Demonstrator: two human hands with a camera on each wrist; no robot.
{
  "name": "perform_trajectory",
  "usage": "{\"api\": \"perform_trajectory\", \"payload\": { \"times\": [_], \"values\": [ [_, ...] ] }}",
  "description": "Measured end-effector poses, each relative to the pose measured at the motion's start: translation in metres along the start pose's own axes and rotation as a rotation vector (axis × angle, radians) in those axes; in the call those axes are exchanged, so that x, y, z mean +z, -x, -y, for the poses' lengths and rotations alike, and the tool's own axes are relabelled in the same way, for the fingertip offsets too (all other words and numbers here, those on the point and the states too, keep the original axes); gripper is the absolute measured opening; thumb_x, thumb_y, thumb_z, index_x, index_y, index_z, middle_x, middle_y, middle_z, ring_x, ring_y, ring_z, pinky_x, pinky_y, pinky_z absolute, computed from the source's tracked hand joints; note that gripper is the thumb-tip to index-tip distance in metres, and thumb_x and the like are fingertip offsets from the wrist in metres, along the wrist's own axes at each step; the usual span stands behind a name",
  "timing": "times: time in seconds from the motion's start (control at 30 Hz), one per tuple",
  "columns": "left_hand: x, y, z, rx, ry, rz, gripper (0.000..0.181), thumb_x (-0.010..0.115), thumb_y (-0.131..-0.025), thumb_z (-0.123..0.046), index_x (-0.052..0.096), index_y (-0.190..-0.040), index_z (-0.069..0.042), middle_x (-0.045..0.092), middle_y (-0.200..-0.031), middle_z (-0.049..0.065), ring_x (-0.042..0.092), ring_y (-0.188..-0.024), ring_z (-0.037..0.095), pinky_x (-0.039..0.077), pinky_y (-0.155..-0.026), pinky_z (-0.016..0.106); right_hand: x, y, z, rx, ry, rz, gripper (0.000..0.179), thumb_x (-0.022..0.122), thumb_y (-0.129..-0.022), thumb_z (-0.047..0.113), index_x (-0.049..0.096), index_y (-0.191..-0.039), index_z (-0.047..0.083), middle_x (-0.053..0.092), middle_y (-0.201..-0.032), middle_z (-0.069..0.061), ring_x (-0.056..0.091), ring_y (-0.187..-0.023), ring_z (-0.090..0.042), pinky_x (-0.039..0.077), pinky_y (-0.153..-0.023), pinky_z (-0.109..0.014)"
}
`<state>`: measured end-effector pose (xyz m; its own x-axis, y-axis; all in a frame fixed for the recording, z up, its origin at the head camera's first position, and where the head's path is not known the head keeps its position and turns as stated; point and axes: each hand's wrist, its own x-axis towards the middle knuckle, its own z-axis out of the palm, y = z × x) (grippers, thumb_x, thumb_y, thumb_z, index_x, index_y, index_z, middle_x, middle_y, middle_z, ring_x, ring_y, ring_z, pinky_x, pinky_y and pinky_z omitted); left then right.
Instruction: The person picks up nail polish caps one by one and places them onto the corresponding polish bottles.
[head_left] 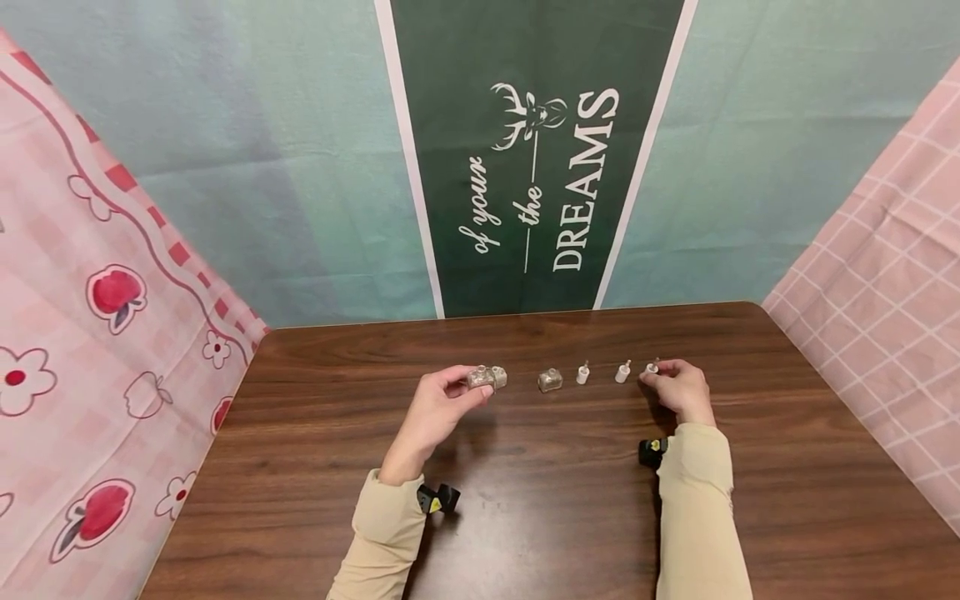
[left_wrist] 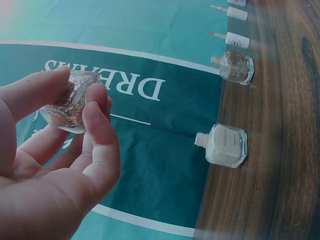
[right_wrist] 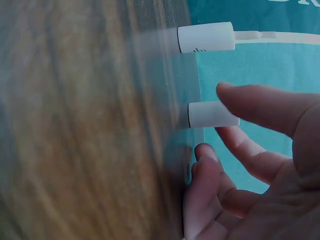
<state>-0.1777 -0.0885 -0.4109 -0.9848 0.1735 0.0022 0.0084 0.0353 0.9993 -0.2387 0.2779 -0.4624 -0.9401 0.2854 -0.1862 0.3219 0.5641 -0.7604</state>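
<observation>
My left hand [head_left: 442, 408] pinches a small clear nail polish bottle [left_wrist: 75, 107] with gold glitter, lifted above the table. Just beyond it a pale nail polish bottle [left_wrist: 227, 146], uncapped, stands on the wood. A second glitter bottle [head_left: 550, 381], also without its cap, is a little further right. Three white brush caps stand upside down with their brushes up: a left cap [head_left: 582, 375], a middle cap [head_left: 622, 373] and a right cap [right_wrist: 207, 114]. My right hand [head_left: 681, 390] has thumb and index finger at the sides of the right cap, its base on the table.
The brown wooden table [head_left: 525, 517] ends at a green and teal cloth backdrop [head_left: 315, 208] behind the row. Pink patterned cloth [head_left: 112, 375] hangs at the left, and a pink checked cloth [head_left: 885, 292] at the right.
</observation>
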Motion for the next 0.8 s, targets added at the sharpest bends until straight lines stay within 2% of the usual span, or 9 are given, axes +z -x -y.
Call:
{"api": "perform_trajectory", "payload": {
  "times": [0.13, 0.23, 0.5, 0.8],
  "values": [
    [0.0000, 0.0003, -0.0006, 0.003, 0.001, -0.003, 0.029, 0.071, -0.085, -0.004, 0.067, -0.113, 0.003, 0.070, -0.103, 0.017, 0.065, -0.082, 0.005, 0.056, -0.077, 0.025, -0.0004, 0.0023, 0.0014, 0.020, 0.027, -0.013, 0.042, 0.064, -0.089, 0.023, 0.056, -0.119, -0.006, 0.057, -0.117, -0.025, 0.054, -0.092, -0.028, 0.043, -0.063, -0.025],
    [-0.0002, 0.0003, -0.0011, 0.004, 0.002, -0.007, 0.029, 0.071, -0.084, -0.004, 0.068, -0.112, 0.003, 0.070, -0.102, 0.016, 0.065, -0.081, 0.005, 0.056, -0.076, 0.023, -0.0011, 0.0031, 0.0022, 0.030, 0.029, -0.015, 0.042, 0.064, -0.089, 0.023, 0.057, -0.119, -0.006, 0.055, -0.119, -0.026, 0.052, -0.096, -0.033, 0.042, -0.064, -0.026],
    [-0.0017, -0.0001, -0.0009, 0.001, 0.005, -0.006, 0.029, 0.071, -0.085, -0.003, 0.067, -0.113, 0.003, 0.069, -0.103, 0.016, 0.065, -0.081, 0.005, 0.056, -0.076, 0.023, 0.0008, -0.0009, 0.0031, 0.026, 0.043, -0.027, 0.040, 0.064, -0.089, 0.023, 0.057, -0.116, -0.006, 0.055, -0.119, -0.027, 0.049, -0.099, -0.036, 0.038, -0.068, -0.031],
    [-0.0024, -0.0003, -0.0003, 0.003, -0.005, -0.013, 0.027, 0.071, -0.085, -0.005, 0.068, -0.110, 0.002, 0.070, -0.095, 0.012, 0.064, -0.077, 0.006, 0.055, -0.074, 0.022, 0.0026, -0.0021, 0.0023, 0.043, 0.034, -0.028, 0.039, 0.064, -0.089, 0.023, 0.058, -0.116, -0.004, 0.053, -0.123, -0.028, 0.046, -0.107, -0.040, 0.037, -0.076, -0.036]
  ]
}}
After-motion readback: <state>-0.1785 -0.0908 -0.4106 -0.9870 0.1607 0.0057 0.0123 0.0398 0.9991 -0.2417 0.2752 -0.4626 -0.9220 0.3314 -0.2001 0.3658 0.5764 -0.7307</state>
